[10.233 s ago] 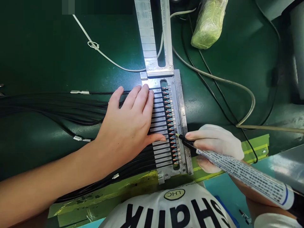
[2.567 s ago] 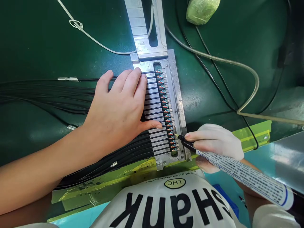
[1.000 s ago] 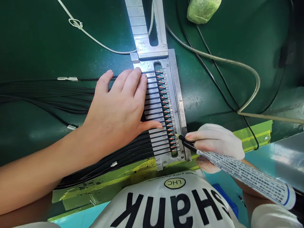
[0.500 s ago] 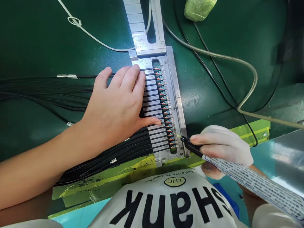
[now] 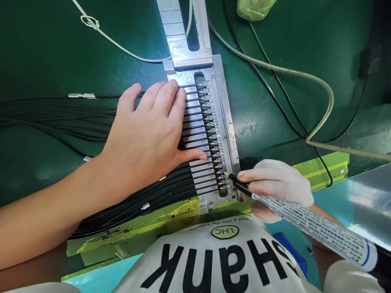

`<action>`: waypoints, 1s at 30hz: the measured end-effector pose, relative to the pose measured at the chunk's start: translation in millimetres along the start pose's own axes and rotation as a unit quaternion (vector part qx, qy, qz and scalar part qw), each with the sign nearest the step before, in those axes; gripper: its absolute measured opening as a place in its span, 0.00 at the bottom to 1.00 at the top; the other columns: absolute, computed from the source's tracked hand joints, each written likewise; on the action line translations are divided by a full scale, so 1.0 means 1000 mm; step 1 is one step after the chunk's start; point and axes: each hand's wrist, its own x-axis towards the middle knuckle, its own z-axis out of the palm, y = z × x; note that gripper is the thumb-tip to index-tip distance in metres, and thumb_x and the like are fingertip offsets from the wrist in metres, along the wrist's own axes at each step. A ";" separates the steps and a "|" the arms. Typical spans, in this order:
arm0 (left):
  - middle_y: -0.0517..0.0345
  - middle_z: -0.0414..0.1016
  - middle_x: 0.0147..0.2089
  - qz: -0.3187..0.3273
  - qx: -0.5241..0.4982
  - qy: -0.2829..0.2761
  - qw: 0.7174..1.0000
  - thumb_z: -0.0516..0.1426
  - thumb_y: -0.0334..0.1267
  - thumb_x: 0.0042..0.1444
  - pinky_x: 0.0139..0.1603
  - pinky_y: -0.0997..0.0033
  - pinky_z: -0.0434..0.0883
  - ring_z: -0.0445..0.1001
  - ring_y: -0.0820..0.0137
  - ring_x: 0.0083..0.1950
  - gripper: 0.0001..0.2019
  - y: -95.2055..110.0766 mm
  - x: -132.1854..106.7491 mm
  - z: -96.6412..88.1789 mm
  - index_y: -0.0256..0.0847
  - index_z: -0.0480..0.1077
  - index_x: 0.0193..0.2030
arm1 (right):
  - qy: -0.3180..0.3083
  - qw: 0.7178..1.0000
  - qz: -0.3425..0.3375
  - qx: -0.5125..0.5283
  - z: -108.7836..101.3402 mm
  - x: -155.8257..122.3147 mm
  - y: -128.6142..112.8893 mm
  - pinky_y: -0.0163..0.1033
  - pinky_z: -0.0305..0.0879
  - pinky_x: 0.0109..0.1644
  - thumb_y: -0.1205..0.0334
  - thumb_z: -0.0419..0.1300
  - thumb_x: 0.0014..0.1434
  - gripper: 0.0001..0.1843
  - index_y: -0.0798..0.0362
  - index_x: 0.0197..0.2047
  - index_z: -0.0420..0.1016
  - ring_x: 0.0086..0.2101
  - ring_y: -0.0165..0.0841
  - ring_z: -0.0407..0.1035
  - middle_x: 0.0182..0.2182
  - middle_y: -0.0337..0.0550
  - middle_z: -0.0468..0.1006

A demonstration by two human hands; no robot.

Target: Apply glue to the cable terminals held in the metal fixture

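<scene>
The left hand (image 5: 143, 134), bare and palm down, lies spread flat across a row of black cables (image 5: 61, 118), its fingers pointing away from the person and its thumb stretched out toward the cable ends. The cables run side by side, their long axes crosswise to a steel slotted jig (image 5: 227, 122), which lies lengthwise under the fingertips and just right of the hand. Each cable passes beneath the left hand and over a brushed metal slat, ending in a tiny connector with coloured wires (image 5: 210, 138); these form a neat column along the jig's long slot. To the right, a white-gloved right hand (image 5: 275, 183) pinches a slim applicator pen (image 5: 311, 232) between thumb and fingers. Its long, text-printed barrel slants up toward the jig, and its black nozzle (image 5: 236, 183) ends in a pale tip just beside the lower connectors; whether they touch is hard to tell. Left of the hand, the cables gather into a loose bundle on the green counter (image 5: 76, 49), with crimped metal ends (image 5: 82, 96) on some. A beige cord (image 5: 305, 77) curves beyond the gloved hand.
</scene>
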 end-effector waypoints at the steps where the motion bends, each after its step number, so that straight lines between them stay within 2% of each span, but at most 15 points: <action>1: 0.25 0.59 0.73 0.000 0.001 0.000 1.000 0.22 0.80 0.57 0.72 0.35 0.57 0.59 0.37 0.75 0.65 0.000 0.000 0.000 0.18 0.56 0.73 | 0.006 1.000 -0.002 0.004 0.001 -0.001 0.000 0.42 0.69 0.34 0.54 0.55 0.73 0.14 0.54 0.40 0.73 0.30 0.33 0.72 0.43 0.51 0.84; 7: 0.26 0.58 0.73 0.001 0.010 -0.007 1.000 0.23 0.80 0.57 0.73 0.36 0.57 0.58 0.39 0.75 0.65 0.000 -0.001 0.000 0.19 0.55 0.74 | 0.031 0.999 -0.009 0.018 0.005 -0.009 0.001 0.43 0.70 0.34 0.51 0.56 0.72 0.15 0.54 0.42 0.74 0.31 0.34 0.72 0.43 0.52 0.83; 12: 0.25 0.58 0.73 0.001 -0.003 -0.001 1.000 0.23 0.81 0.57 0.73 0.35 0.56 0.58 0.37 0.75 0.65 0.000 0.000 0.001 0.19 0.55 0.74 | 0.012 1.000 -0.007 0.011 0.002 -0.007 -0.001 0.43 0.69 0.34 0.54 0.55 0.73 0.14 0.54 0.40 0.73 0.31 0.34 0.73 0.42 0.51 0.84; 16: 0.33 0.54 0.77 -0.017 -0.036 -0.019 0.999 0.41 0.78 0.60 0.77 0.39 0.50 0.54 0.40 0.78 0.55 0.000 -0.002 0.000 0.32 0.50 0.78 | 0.002 1.000 -0.006 0.007 0.002 -0.006 -0.001 0.43 0.70 0.34 0.52 0.54 0.74 0.16 0.54 0.40 0.73 0.30 0.33 0.71 0.41 0.51 0.84; 18: 0.35 0.52 0.78 -0.022 -0.041 -0.029 0.998 0.47 0.76 0.60 0.78 0.41 0.48 0.53 0.41 0.78 0.53 0.000 -0.002 0.000 0.35 0.49 0.78 | 0.006 1.000 -0.005 0.009 0.002 -0.006 -0.001 0.42 0.69 0.34 0.52 0.54 0.74 0.16 0.54 0.40 0.73 0.30 0.33 0.71 0.42 0.51 0.84; 20: 0.33 0.54 0.77 -0.020 -0.039 -0.024 0.999 0.42 0.79 0.59 0.77 0.40 0.49 0.53 0.40 0.78 0.56 -0.001 -0.002 0.000 0.31 0.51 0.78 | 0.007 1.000 -0.004 0.012 0.002 -0.006 -0.001 0.42 0.69 0.35 0.53 0.54 0.74 0.16 0.55 0.40 0.73 0.31 0.33 0.70 0.42 0.51 0.84; 24: 0.25 0.58 0.73 -0.002 -0.004 -0.002 1.000 0.22 0.81 0.56 0.73 0.35 0.56 0.58 0.37 0.75 0.66 -0.001 -0.001 0.000 0.17 0.55 0.73 | 0.007 1.000 -0.001 0.016 0.002 -0.007 -0.002 0.43 0.70 0.35 0.53 0.55 0.73 0.15 0.55 0.40 0.74 0.31 0.33 0.71 0.42 0.52 0.84; 30: 0.26 0.58 0.74 -0.004 0.002 -0.006 1.000 0.22 0.81 0.56 0.73 0.36 0.56 0.58 0.38 0.75 0.65 0.000 -0.001 0.000 0.21 0.55 0.75 | 0.030 0.999 -0.004 0.022 0.004 -0.007 0.000 0.42 0.71 0.35 0.53 0.56 0.73 0.14 0.55 0.41 0.74 0.31 0.33 0.73 0.41 0.53 0.84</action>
